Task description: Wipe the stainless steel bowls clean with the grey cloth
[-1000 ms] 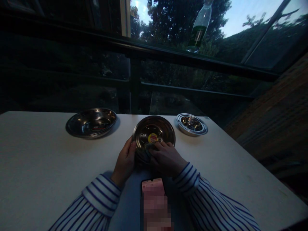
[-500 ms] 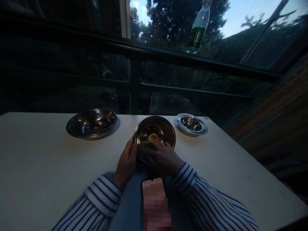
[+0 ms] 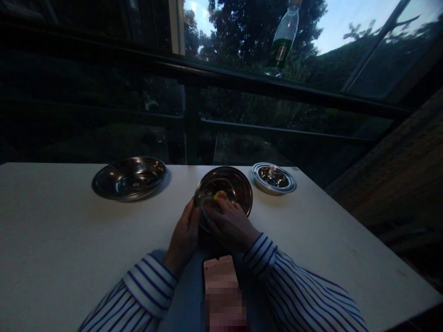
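Note:
A shiny steel bowl (image 3: pixel 238 184) stands tilted toward me, with a yellow and red round sticker (image 3: pixel 220 195) on its inner bottom. Its left rim is gripped by my left hand (image 3: pixel 183 235), thumb on the near side and fingers wrapped behind. Inside the bowl, my right hand (image 3: pixel 230 222) presses a greyish wad (image 3: pixel 206 202), perhaps a cloth or scouring pad, against the inner left wall. Most of the wad is hidden under the fingers. Both wrists come out of striped cuffs.
On the white table (image 3: pixel 62 249), a wide steel basin (image 3: pixel 129 180) sits left and smaller stacked steel dishes (image 3: pixel 275 179) sit right. A phone (image 3: pixel 219 272) lies close to me below the bowl. Beyond the table, a bottle with a green label (image 3: pixel 284 41) stands on a dark window rail (image 3: pixel 221 76).
My right hand and the wad have moved slightly up and left along the bowl's inner wall. My left hand still holds the rim. The view has shifted a little.

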Action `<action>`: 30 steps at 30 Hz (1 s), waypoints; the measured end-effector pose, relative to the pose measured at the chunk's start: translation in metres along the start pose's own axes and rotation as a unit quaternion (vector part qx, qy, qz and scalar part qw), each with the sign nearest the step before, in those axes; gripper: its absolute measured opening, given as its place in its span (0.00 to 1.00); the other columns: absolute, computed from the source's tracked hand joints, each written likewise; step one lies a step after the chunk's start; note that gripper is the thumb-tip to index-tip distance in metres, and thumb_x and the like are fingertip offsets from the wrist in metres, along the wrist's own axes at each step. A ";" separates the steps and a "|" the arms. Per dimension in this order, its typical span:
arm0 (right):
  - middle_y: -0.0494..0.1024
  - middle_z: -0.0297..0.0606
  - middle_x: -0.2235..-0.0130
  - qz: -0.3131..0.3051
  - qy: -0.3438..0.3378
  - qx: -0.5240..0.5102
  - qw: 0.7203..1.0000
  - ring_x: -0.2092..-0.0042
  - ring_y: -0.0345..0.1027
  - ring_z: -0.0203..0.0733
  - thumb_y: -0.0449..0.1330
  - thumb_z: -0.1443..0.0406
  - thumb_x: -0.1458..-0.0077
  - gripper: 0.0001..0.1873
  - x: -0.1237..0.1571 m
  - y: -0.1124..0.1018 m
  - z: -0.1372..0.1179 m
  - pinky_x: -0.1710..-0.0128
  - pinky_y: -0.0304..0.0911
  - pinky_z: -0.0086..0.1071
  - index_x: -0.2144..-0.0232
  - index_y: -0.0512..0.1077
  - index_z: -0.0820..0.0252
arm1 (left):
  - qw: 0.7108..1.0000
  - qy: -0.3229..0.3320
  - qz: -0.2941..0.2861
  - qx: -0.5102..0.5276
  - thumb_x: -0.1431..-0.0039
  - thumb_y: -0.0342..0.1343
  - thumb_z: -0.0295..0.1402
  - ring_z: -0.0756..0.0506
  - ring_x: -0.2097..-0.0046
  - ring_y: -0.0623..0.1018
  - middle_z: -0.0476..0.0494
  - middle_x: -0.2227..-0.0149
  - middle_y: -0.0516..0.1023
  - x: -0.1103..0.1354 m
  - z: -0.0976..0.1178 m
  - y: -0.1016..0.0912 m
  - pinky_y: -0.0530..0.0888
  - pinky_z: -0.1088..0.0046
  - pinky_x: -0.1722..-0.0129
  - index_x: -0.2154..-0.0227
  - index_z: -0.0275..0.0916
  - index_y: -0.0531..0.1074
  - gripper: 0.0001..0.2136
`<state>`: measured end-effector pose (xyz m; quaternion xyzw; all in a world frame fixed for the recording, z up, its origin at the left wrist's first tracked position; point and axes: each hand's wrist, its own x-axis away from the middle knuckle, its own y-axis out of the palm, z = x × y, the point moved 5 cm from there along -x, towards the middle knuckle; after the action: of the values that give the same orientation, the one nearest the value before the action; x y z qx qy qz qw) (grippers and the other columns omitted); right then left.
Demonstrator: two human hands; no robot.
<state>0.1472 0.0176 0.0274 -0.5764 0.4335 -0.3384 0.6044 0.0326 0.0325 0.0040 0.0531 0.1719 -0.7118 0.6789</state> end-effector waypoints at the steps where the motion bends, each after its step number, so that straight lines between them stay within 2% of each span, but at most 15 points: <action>1: 0.61 0.50 0.48 -0.003 0.000 0.001 1.000 0.49 0.57 0.51 0.43 0.57 0.41 0.23 0.000 0.000 0.000 0.55 0.53 0.45 0.44 0.57 0.54 | 1.000 0.002 -0.003 0.002 0.41 0.42 0.40 0.43 0.43 0.64 0.41 0.44 0.66 0.000 0.000 0.000 0.58 0.63 0.43 0.46 0.37 0.60 0.22; 5: 0.59 0.48 0.45 -0.022 -0.013 0.005 1.000 0.46 0.53 0.51 0.43 0.57 0.41 0.22 0.001 0.000 0.002 0.54 0.52 0.45 0.47 0.61 0.53 | 1.000 -0.008 -0.001 0.018 0.41 0.42 0.40 0.43 0.43 0.64 0.41 0.44 0.66 -0.001 0.001 -0.002 0.59 0.62 0.43 0.45 0.37 0.60 0.23; 7: 0.60 0.46 0.45 -0.035 -0.018 0.010 0.999 0.47 0.55 0.50 0.43 0.57 0.41 0.20 0.003 -0.001 0.005 0.55 0.52 0.45 0.51 0.65 0.53 | 1.000 -0.014 0.013 0.018 0.41 0.42 0.41 0.42 0.43 0.64 0.41 0.44 0.66 -0.002 0.000 -0.004 0.59 0.61 0.43 0.45 0.37 0.60 0.23; 12: 0.70 0.42 0.57 -0.055 -0.012 0.035 0.998 0.55 0.61 0.48 0.46 0.58 0.43 0.16 0.009 -0.002 0.012 0.59 0.54 0.41 0.59 0.71 0.55 | 1.000 -0.009 0.029 0.007 0.41 0.42 0.41 0.43 0.44 0.65 0.44 0.45 0.68 -0.003 -0.003 -0.006 0.60 0.63 0.44 0.45 0.39 0.60 0.23; 20: 0.69 0.44 0.54 -0.008 -0.005 0.045 0.999 0.54 0.60 0.48 0.47 0.59 0.43 0.18 0.007 0.000 0.010 0.58 0.54 0.41 0.52 0.66 0.55 | 1.000 -0.015 0.020 -0.003 0.41 0.42 0.40 0.43 0.47 0.68 0.41 0.48 0.70 -0.003 0.000 -0.005 0.63 0.64 0.47 0.46 0.36 0.62 0.22; 24: 0.65 0.47 0.49 0.023 -0.008 0.043 0.999 0.52 0.60 0.49 0.46 0.60 0.42 0.20 0.003 0.001 0.008 0.56 0.54 0.41 0.49 0.64 0.57 | 1.000 -0.009 0.016 -0.004 0.41 0.42 0.40 0.43 0.46 0.67 0.41 0.46 0.68 -0.002 0.001 -0.003 0.62 0.65 0.46 0.47 0.36 0.62 0.22; 30: 0.63 0.50 0.48 0.053 0.005 0.037 0.998 0.50 0.59 0.50 0.45 0.59 0.42 0.22 0.000 0.001 0.007 0.55 0.55 0.41 0.47 0.61 0.58 | 1.000 -0.003 0.009 -0.020 0.41 0.42 0.40 0.43 0.44 0.65 0.42 0.45 0.67 0.000 0.003 -0.001 0.60 0.66 0.44 0.46 0.36 0.62 0.22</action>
<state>0.1536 0.0205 0.0263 -0.5283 0.4540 -0.3247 0.6397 0.0319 0.0317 0.0068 0.0392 0.1839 -0.7022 0.6867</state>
